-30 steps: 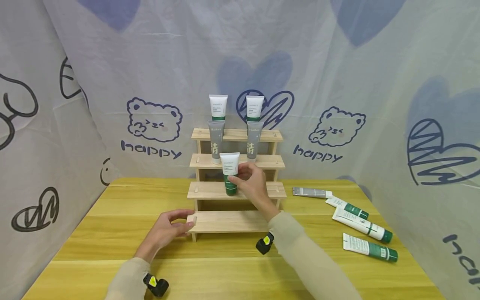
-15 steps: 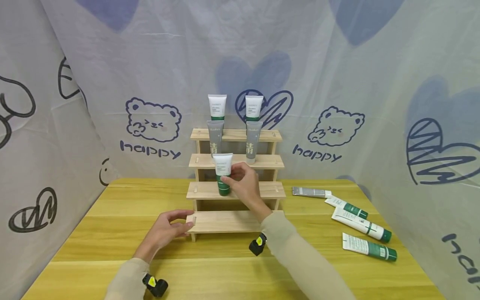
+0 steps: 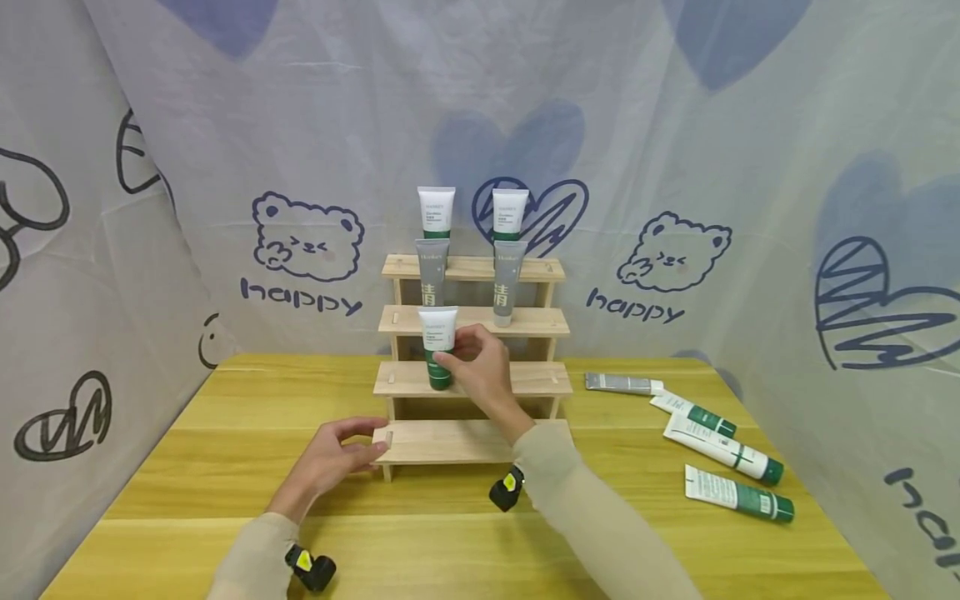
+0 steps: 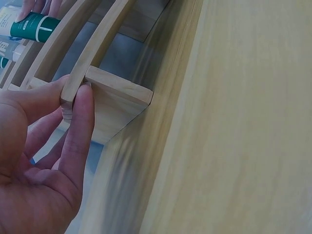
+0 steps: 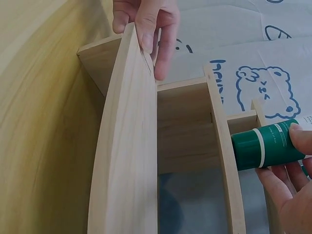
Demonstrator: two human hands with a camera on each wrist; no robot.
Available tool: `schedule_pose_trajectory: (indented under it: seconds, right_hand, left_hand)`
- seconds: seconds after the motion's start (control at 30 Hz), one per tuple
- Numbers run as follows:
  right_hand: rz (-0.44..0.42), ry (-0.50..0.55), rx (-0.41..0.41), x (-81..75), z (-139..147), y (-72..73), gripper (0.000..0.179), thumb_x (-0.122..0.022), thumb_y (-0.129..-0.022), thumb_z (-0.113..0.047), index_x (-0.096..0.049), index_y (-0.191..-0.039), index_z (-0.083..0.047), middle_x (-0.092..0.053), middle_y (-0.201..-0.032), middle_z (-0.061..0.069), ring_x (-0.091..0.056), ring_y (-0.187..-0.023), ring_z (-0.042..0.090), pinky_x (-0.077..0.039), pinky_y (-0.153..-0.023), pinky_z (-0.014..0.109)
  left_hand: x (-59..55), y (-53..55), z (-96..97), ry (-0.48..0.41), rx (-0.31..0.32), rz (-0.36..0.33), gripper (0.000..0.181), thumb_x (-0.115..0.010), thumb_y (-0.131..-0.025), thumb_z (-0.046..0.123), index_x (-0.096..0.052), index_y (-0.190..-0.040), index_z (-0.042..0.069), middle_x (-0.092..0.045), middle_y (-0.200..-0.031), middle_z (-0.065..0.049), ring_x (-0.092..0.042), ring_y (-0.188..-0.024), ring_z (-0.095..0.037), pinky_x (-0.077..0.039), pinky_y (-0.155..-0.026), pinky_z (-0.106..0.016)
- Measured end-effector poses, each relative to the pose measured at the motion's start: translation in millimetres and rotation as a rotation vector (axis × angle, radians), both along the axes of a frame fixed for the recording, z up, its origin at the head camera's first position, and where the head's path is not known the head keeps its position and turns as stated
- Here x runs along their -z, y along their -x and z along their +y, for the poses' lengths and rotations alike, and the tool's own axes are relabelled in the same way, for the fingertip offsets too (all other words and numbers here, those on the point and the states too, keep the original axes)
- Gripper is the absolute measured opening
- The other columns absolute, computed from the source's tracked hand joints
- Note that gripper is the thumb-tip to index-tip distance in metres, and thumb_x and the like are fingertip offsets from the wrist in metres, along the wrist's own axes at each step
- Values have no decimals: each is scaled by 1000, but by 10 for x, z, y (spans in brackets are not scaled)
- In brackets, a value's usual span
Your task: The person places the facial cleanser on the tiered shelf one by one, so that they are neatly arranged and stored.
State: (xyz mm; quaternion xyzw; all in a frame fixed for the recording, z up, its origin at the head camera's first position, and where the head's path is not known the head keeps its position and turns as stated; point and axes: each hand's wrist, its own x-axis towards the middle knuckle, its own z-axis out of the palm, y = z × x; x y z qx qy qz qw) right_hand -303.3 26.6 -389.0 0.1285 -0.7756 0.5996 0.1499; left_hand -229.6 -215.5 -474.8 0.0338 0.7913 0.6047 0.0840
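Note:
A four-tier wooden display stand (image 3: 465,443) faces me in the head view. My right hand (image 3: 483,371) holds a white squeeze tube (image 3: 438,331) with a green lower part, thumb in front and fingers behind. The tube is upright, cap down at the left part of the second step from the bottom. In the right wrist view its green cap (image 5: 247,150) meets that step's edge. At the stand's lower left, my left hand (image 4: 48,156) pinches the end of the lowest step (image 4: 80,70) between thumb and fingers.
Two grey tubes (image 3: 507,283) stand on the third step and two white-green tubes (image 3: 437,212) on the top. Lying on the table at right are a grey tube (image 3: 621,383) and several white-green tubes (image 3: 738,493). A printed cloth (image 3: 645,108) hangs behind.
The right hand has shifted the white-green tube leftward along the second step, so it now overlaps the left grey tube's lower end. My left hand keeps its place on the stand.

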Motion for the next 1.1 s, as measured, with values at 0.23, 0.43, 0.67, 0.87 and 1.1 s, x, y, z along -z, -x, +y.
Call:
schedule_pose_trajectory:
  seconds: [0.23,0.43,0.67,0.87,1.1]
  right_hand:
    - [-11,-2,0,3,-8,-1,32,-85,-84,-8,-68,-110,0,-76,-107,18,-72,-97,30,-60,-93,42]
    - [-24,1,2,-2,-11,-13,32,-86,-84,-8,-68,-109,-1,-76,-107,17,-72,-97,29,-60,-92,40]
    - [-36,2,-13,-3,-24,-26,33,-86,-83,-8,-67,-109,-1,-75,-108,17,-72,-100,30,-61,-94,41]
    - [-59,-20,-33,2,-10,-31,35,-85,-84,-10,-66,-112,-3,-75,-111,16,-72,-103,31,-60,-96,43]
    - [-59,-51,-57,1,1,-31,35,-84,-86,-12,-66,-115,-3,-75,-114,16,-72,-106,31,-60,-98,44]
  left_hand:
    - [-5,5,-4,4,1,3,53,-76,-95,25,-61,-142,5,-53,-147,-24,-72,-100,-17,-64,-83,-29]
    - [-2,0,-7,3,5,2,53,-76,-96,25,-60,-142,5,-53,-148,-24,-72,-101,-17,-64,-83,-29]
    - [11,9,-12,-1,6,5,53,-76,-95,24,-60,-142,5,-52,-148,-24,-72,-102,-17,-64,-83,-29]
    - [7,9,-7,-7,8,9,54,-77,-95,25,-60,-142,4,-52,-148,-24,-72,-103,-17,-64,-83,-29]
    - [5,0,2,4,6,6,55,-76,-95,26,-60,-143,5,-53,-148,-23,-72,-104,-18,-64,-84,-30]
